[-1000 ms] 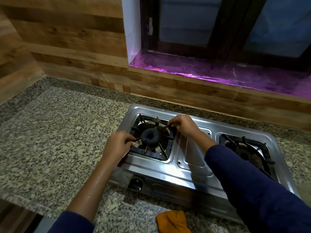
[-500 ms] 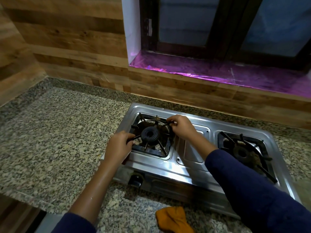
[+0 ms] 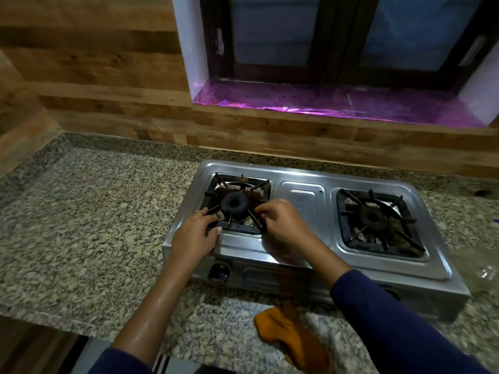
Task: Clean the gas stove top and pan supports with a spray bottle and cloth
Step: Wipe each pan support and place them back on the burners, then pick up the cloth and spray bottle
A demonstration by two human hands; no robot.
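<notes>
Our left grip (image 3: 195,234) and right grip (image 3: 283,225) each grasp the left pan support (image 3: 261,184) on the stove (image 3: 302,201); we see the cloth (image 3: 291,336) lying apart on the table (image 3: 94,211)

Silver steel gas stove (image 3: 302,255) with black pan supports (image 3: 243,228); grey granite countertop (image 3: 94,211) speckled black and cream; mustard-orange cloth (image 3: 294,338) near; navy sleeves (image 3: 391,327); brown wood-grain wall (image 3: 94,76); glossy purple window sill (image 3: 337,103) far

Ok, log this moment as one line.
left hand: grips left pan support | right hand: grips same support | orange cloth: on counter, untouched
</notes>
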